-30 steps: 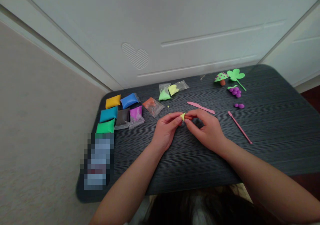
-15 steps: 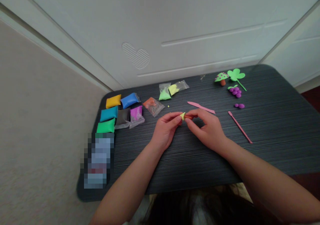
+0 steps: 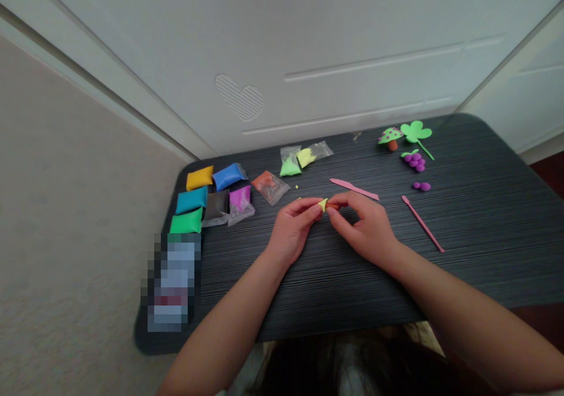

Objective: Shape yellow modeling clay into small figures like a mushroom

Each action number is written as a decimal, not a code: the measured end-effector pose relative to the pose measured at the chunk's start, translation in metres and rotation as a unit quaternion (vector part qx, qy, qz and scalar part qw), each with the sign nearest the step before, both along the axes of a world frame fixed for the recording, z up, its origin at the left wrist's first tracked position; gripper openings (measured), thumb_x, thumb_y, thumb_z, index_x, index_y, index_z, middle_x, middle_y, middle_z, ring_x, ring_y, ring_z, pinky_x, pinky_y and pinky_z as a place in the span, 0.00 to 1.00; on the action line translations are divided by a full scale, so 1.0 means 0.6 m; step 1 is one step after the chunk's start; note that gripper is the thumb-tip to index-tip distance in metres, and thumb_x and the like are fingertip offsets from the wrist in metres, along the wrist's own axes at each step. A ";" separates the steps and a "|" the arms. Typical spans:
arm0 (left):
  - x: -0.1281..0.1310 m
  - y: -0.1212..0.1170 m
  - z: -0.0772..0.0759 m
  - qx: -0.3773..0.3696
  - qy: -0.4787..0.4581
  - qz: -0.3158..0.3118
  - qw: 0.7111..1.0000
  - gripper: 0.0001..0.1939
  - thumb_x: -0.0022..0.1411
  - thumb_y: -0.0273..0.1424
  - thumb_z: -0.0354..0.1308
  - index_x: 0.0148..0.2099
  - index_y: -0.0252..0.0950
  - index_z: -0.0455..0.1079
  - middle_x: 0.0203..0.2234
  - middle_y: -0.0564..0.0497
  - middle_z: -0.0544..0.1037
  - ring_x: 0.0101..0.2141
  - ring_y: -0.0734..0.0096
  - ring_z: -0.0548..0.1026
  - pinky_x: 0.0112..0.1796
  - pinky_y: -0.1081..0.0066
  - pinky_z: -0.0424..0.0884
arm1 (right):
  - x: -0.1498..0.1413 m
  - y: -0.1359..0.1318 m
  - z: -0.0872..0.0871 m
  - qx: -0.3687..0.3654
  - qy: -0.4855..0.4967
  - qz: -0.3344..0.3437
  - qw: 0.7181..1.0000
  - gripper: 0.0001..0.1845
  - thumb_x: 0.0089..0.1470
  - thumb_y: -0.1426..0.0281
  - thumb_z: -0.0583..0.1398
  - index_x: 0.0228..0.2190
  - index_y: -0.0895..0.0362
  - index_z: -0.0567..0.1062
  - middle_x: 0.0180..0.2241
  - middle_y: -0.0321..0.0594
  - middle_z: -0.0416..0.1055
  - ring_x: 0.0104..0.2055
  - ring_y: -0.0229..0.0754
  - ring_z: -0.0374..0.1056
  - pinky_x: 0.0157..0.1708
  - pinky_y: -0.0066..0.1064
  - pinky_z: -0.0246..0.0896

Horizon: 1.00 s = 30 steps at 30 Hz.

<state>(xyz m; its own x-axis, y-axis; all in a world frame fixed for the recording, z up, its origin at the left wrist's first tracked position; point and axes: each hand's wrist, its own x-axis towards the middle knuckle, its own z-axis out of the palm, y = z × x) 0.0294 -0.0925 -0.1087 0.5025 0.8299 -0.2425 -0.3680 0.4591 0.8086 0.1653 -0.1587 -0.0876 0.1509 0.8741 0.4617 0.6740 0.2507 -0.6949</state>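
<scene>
Both hands meet above the dark table. Between the thumb and fingers of my left hand is a small piece of pale yellow clay. My right hand pinches a brown-orange piece of clay that touches the yellow one; fingers hide much of both. Just beyond my right hand lies a pink clay knife. Farther right is a thin pink modelling stick. Beyond my left hand sits an open bag of orange-brown clay, with tiny yellow crumbs nearby.
Bags of coloured clay, such as a blue one, cluster at the left. Opened bags of light green and yellow clay lie at the back. A clay mushroom, green clover and purple grapes stand back right. A blurred-out object lies front left.
Almost nothing differs. Both hands stay in place with the yellow and brown-orange clay between them, shifted only very slightly.
</scene>
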 end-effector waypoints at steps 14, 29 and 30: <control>0.000 0.000 0.000 0.000 -0.013 -0.007 1.000 0.09 0.48 0.29 0.66 0.35 0.36 0.77 0.27 0.52 0.77 0.30 0.77 0.73 0.37 0.73 0.67 | 0.000 0.001 -0.003 -0.002 -0.004 -0.002 1.000 0.05 0.53 0.72 0.57 0.34 0.55 0.72 0.32 0.37 0.75 0.34 0.40 0.71 0.37 0.32 0.66; 0.001 0.001 -0.001 0.008 -0.009 0.006 1.000 0.06 0.48 0.28 0.66 0.33 0.35 0.77 0.28 0.52 0.78 0.30 0.78 0.72 0.37 0.73 0.66 | 0.000 0.002 -0.005 0.001 0.009 -0.004 1.000 0.06 0.53 0.70 0.58 0.36 0.55 0.72 0.34 0.39 0.76 0.35 0.39 0.71 0.38 0.33 0.67; 0.001 0.001 0.000 0.009 -0.007 0.006 1.000 0.06 0.48 0.29 0.66 0.33 0.35 0.77 0.28 0.52 0.78 0.30 0.77 0.72 0.37 0.73 0.66 | 0.000 0.002 -0.004 -0.002 0.011 -0.005 1.000 0.07 0.53 0.70 0.58 0.36 0.55 0.72 0.34 0.39 0.76 0.35 0.39 0.71 0.38 0.33 0.67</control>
